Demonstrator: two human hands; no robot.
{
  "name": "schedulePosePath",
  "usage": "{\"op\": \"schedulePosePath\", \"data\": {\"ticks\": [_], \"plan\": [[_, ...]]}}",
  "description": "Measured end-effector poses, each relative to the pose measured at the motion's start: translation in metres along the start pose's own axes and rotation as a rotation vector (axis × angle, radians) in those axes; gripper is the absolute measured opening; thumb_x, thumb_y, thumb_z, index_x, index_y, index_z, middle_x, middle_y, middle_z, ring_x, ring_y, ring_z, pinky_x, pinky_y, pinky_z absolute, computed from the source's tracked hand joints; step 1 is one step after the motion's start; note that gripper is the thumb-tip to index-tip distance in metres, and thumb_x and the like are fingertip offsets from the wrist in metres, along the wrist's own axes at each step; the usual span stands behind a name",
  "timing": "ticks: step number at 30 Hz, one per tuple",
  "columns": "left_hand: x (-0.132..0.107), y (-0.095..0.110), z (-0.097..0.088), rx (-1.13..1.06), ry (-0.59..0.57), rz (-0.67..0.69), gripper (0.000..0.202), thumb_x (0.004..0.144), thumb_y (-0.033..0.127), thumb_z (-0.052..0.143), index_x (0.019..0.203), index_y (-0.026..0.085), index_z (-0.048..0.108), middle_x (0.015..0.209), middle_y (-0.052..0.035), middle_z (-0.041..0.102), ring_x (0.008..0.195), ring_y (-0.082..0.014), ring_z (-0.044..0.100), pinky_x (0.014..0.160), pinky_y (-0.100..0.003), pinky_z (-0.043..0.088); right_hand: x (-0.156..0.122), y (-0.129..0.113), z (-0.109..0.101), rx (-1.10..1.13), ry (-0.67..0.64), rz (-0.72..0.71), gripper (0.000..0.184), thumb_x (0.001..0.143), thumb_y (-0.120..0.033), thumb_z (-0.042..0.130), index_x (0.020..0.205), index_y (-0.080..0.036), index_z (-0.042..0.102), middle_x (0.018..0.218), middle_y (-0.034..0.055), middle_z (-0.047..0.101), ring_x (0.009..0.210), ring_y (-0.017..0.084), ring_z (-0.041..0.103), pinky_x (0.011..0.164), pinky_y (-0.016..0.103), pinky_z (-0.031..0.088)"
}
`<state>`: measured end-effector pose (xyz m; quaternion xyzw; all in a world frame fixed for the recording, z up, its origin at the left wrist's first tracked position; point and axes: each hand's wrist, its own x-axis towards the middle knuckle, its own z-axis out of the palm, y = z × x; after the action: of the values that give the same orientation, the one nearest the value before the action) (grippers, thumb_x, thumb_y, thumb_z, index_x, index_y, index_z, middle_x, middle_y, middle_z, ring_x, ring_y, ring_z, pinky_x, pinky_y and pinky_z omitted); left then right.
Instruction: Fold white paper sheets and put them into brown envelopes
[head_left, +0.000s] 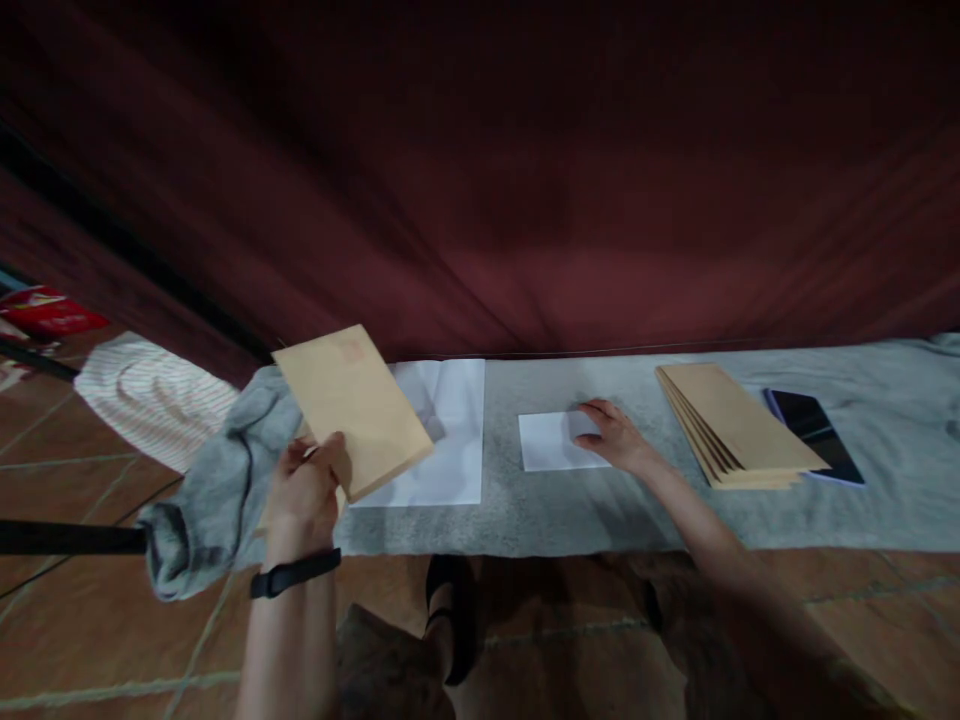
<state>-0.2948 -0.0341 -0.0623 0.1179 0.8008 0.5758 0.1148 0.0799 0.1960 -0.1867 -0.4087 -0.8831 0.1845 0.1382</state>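
My left hand [307, 485] grips a tan paper envelope [360, 405] by its lower left part, holding it tilted above the left end of the bench. Beneath it, partly covered, lies a larger white sheet of paper [457, 430] with crease lines. More tan paper shows behind my left hand, mostly hidden. My right hand [611, 437] is at the right end of a small white paper [551, 442], which looks folded and lies flat. Its thumb and fingers are apart, over or touching the paper. Right of that hand rests a stack of several tan envelopes [739, 420].
A dark phone or tablet [817, 435] lies partly under the envelope stack. Grey cloth [510, 520] covers the narrow bench. A dark red curtain [525, 200] hangs right behind it. Striped cloth [150, 395] and a red packet [52, 312] are at the left.
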Motion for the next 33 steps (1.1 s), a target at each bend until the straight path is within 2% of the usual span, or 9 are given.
{"op": "schedulePosePath", "data": {"ticks": [3,7,9,14,18,22,26,30,33], "plan": [[-0.024,-0.004,0.034,-0.212,-0.162,-0.12,0.022,0.064,0.021,0.069,0.069,0.021,0.047,0.066,0.0025,0.062,0.069,-0.0147,0.066,0.068,-0.027,0.054,0.0,-0.004,-0.003,0.03,0.003,0.03,0.054,0.082,-0.033,0.069,0.134,-0.026,0.057,0.133,0.0094,0.055,0.126,0.029,0.052,0.108,0.045,0.042],[-0.058,-0.016,0.069,-0.401,-0.354,-0.34,0.023,0.061,0.015,0.075,0.072,0.019,0.056,0.071,0.0001,0.069,0.07,-0.0167,0.07,0.064,-0.027,0.055,0.0,-0.006,-0.004,0.062,0.026,0.061,0.055,0.078,-0.029,0.073,0.131,-0.024,0.057,0.127,0.0091,0.056,0.121,0.028,0.054,0.105,0.044,0.044],[-0.074,-0.021,0.082,-0.472,-0.385,-0.414,0.024,0.06,0.011,0.076,0.073,0.019,0.057,0.076,0.0,0.072,0.071,-0.0157,0.071,0.064,-0.026,0.054,-0.001,-0.007,-0.005,0.067,0.036,0.063,0.053,0.079,-0.029,0.073,0.129,-0.023,0.057,0.124,0.0094,0.056,0.119,0.028,0.054,0.104,0.044,0.044],[-0.109,-0.033,0.104,-0.568,-0.338,-0.461,0.025,0.063,0.007,0.075,0.068,0.019,0.054,0.073,0.0023,0.07,0.07,-0.0128,0.071,0.064,-0.023,0.054,-0.004,-0.007,-0.008,0.055,0.021,0.043,0.052,0.081,-0.031,0.072,0.13,-0.023,0.055,0.125,0.0098,0.054,0.121,0.028,0.051,0.105,0.045,0.044],[-0.129,-0.04,0.112,-0.626,-0.319,-0.508,0.024,0.062,0.005,0.073,0.069,0.019,0.056,0.073,0.0022,0.07,0.078,-0.0144,0.073,0.068,-0.024,0.056,-0.006,-0.01,-0.011,0.033,-0.004,0.023,0.055,0.085,-0.032,0.067,0.137,-0.02,0.051,0.136,0.0141,0.049,0.13,0.031,0.045,0.108,0.048,0.041],[-0.131,-0.041,0.11,-0.65,-0.278,-0.491,0.024,0.063,0.003,0.071,0.073,0.021,0.058,0.077,0.0021,0.071,0.084,-0.0147,0.073,0.074,-0.026,0.058,-0.006,-0.012,-0.013,0.025,-0.02,0.015,0.055,0.087,-0.033,0.065,0.139,-0.021,0.05,0.139,0.014,0.048,0.132,0.032,0.043,0.11,0.05,0.039],[-0.124,-0.036,0.104,-0.605,-0.296,-0.426,0.021,0.07,0.004,0.065,0.074,0.022,0.058,0.08,0.0011,0.072,0.092,-0.0161,0.073,0.083,-0.029,0.059,-0.006,-0.015,-0.015,0.024,-0.034,0.038,0.053,0.086,-0.031,0.066,0.136,-0.019,0.052,0.137,0.0146,0.049,0.128,0.031,0.046,0.109,0.048,0.039],[-0.129,-0.032,0.103,-0.669,-0.296,-0.512,0.023,0.075,-0.001,0.06,0.079,0.022,0.062,0.084,0.0009,0.073,0.089,-0.0137,0.073,0.084,-0.028,0.059,-0.004,-0.019,-0.019,0.024,-0.045,0.086,0.048,0.084,-0.03,0.069,0.128,-0.018,0.056,0.128,0.0125,0.052,0.122,0.028,0.049,0.106,0.043,0.041],[-0.137,-0.034,0.105,-0.767,-0.265,-0.51,0.027,0.076,-0.004,0.061,0.085,0.022,0.065,0.091,0.0002,0.074,0.089,-0.0125,0.072,0.083,-0.026,0.059,-0.002,-0.024,-0.025,0.02,-0.047,0.143,0.042,0.08,-0.03,0.073,0.118,-0.018,0.059,0.122,0.011,0.056,0.116,0.026,0.052,0.101,0.039,0.043]]}}
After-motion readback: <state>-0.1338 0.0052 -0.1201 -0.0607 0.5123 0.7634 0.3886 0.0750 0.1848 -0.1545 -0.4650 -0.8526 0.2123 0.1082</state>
